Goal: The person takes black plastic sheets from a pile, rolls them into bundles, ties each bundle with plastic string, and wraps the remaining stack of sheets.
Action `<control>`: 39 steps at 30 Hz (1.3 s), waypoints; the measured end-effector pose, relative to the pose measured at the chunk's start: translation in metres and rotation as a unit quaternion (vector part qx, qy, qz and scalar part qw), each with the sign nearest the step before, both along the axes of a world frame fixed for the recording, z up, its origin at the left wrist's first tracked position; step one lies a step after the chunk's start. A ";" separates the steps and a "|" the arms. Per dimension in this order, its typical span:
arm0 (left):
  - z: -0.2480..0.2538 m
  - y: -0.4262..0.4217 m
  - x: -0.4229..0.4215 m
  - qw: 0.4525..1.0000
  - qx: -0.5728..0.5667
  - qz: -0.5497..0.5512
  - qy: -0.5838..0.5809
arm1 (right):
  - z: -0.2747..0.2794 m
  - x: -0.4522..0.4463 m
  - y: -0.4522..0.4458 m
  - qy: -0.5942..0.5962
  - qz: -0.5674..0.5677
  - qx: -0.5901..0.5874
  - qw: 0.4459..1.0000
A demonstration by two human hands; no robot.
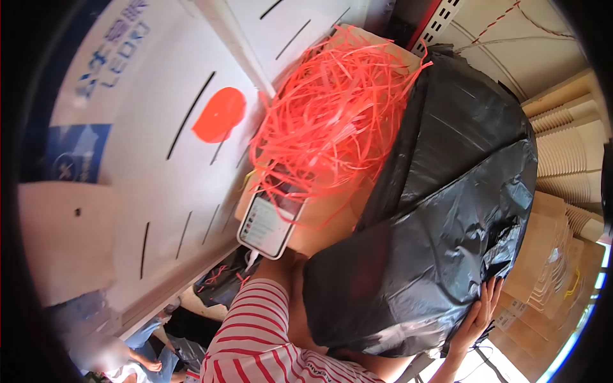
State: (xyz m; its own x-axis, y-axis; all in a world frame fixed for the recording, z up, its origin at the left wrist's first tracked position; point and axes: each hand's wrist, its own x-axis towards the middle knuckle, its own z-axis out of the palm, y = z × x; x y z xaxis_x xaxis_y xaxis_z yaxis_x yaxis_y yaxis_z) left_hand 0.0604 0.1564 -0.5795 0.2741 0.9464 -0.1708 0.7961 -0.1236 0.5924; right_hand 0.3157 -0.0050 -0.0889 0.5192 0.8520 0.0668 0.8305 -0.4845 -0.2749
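Observation:
A large black plastic bag [440,191], bulky and wrinkled, fills the middle and right. Against its lower right side lies my right hand [480,314], fingers stretched out flat on the plastic. My left arm, in a red-and-white striped sleeve, runs up between the bag and a smartphone [268,225]; the left hand itself is hidden there. The phone's screen is lit and a white cable is plugged into its lower end. Beyond it a tangled heap of red plastic strips [338,115] rests on brown cardboard [327,235], a few strips trailing over the phone.
On the left stands a white panel [147,121] with slots, blue print and a red sticker [219,116]. Stacked flat cardboard [543,255] leans along the right. Another person [121,354] is partly visible at lower left. A perforated metal upright [440,22] rises behind.

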 end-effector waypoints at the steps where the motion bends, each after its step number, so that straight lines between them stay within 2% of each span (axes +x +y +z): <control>1: -0.004 0.002 0.008 1.000 0.005 0.010 -0.011 | -0.001 -0.001 -0.001 0.007 -0.010 0.007 1.000; 9: -0.023 0.011 0.017 0.992 0.060 0.086 -0.071 | -0.003 -0.001 0.000 0.020 -0.015 0.028 0.999; 14: -0.012 -0.023 -0.076 0.986 0.093 0.128 -0.048 | -0.003 -0.001 -0.001 0.010 0.004 0.021 1.000; 18: 0.017 -0.022 -0.136 0.974 0.152 0.158 -0.051 | -0.005 0.001 0.001 0.018 0.015 0.037 0.999; 20: 0.079 -0.031 -0.147 0.971 0.170 0.161 -0.050 | -0.001 -0.001 0.004 0.012 0.020 0.047 0.999; 21: 0.194 -0.025 -0.130 0.961 -0.185 0.202 -0.032 | 0.000 -0.003 0.006 0.018 0.018 0.057 0.998; 22: 0.200 -0.039 -0.139 0.963 -0.179 0.201 -0.027 | -0.002 -0.002 0.006 0.017 0.021 0.069 0.997; 24: 0.208 -0.072 -0.158 0.981 -0.007 0.160 -0.105 | -0.003 -0.001 0.005 0.004 0.027 0.075 0.997; 25: 0.234 -0.071 -0.159 0.982 0.001 0.158 -0.100 | -0.003 -0.001 0.005 0.001 0.031 0.079 0.996; 27: 0.303 -0.074 -0.158 0.950 -0.043 0.208 -0.227 | -0.004 0.000 0.003 -0.012 0.040 0.080 0.996; 29: 0.380 -0.061 -0.145 0.952 -0.038 0.173 -0.250 | -0.005 0.000 0.001 -0.018 0.038 0.089 0.995; 31: 0.434 -0.047 -0.129 0.906 -0.017 0.103 -0.410 | -0.007 0.001 0.001 -0.025 0.037 0.110 0.993; 33: 0.503 -0.019 -0.112 0.869 0.021 0.047 -0.492 | -0.005 0.000 0.001 -0.022 0.043 0.127 0.991; 35: 0.563 0.020 -0.104 0.863 0.136 0.015 -0.487 | -0.005 -0.001 0.000 -0.015 0.035 0.142 0.989; 36: 0.588 0.046 -0.104 0.866 0.262 -0.022 -0.425 | -0.004 -0.001 0.000 -0.015 0.036 0.146 0.989; 37: 0.599 0.082 -0.102 0.842 0.361 -0.022 -0.400 | -0.004 -0.001 0.000 -0.015 0.036 0.149 0.988; 39: 0.657 0.106 -0.071 0.815 0.361 0.028 -0.452 | -0.002 -0.001 -0.001 -0.011 0.036 0.161 0.986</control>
State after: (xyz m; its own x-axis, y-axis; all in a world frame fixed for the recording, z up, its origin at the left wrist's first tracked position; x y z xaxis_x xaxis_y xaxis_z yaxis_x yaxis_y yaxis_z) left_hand -0.0108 0.2622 0.0774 -0.0678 0.7256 0.6848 0.0912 -0.6790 0.7284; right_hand 0.3144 -0.0060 -0.0905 0.4544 0.8190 0.3504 0.8664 -0.3150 -0.3874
